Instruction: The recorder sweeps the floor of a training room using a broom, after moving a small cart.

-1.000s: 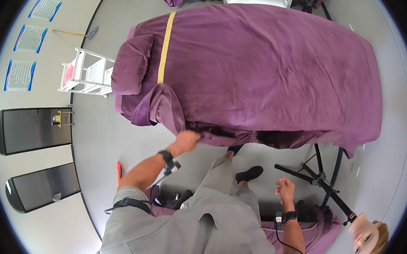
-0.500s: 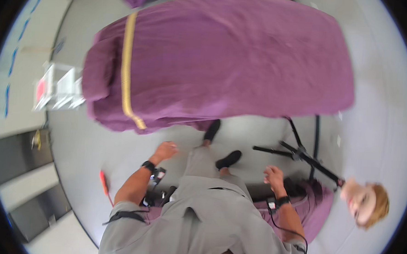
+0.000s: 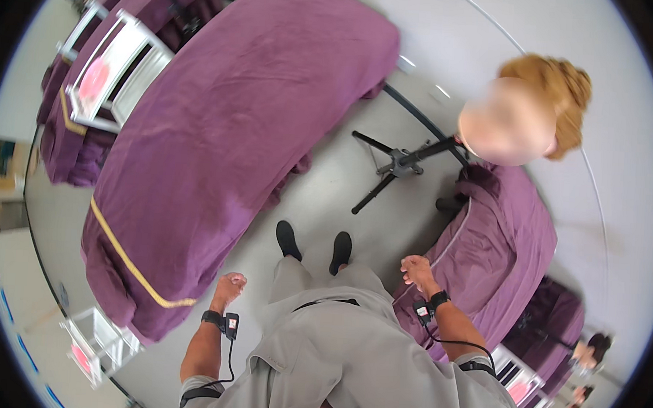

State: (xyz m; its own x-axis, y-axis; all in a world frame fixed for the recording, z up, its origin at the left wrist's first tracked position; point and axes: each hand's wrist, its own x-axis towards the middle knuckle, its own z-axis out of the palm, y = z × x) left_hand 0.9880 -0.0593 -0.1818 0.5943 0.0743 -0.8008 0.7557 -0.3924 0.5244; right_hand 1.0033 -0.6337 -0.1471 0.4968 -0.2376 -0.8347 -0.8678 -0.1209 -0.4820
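Stood between two beds draped in purple cloth, both hands empty. Left hand hung low at the near left, fingers curled into a loose fist, clasping nothing, just beside the near corner of the long purple bedspread with a yellow stripe; touching or not, impossible to tell. Right hand held out at the near right, fingers likewise loosely curled and holding nothing, just above the edge of the smaller purple cover with pale piping. Both forearms bent at the elbow, black wrist devices with trailing cables strapped on.

Risk judged from here: the black folding tripod sprawled on the grey floor ahead, its legs reaching toward the black shoes; a step forward could catch a leg and topple it. Dangling wrist cables could snag on a bed corner or the loose cloth. Another person stood close on the far right, within reach of a swinging arm. White frames with pink pads rested on the far left.
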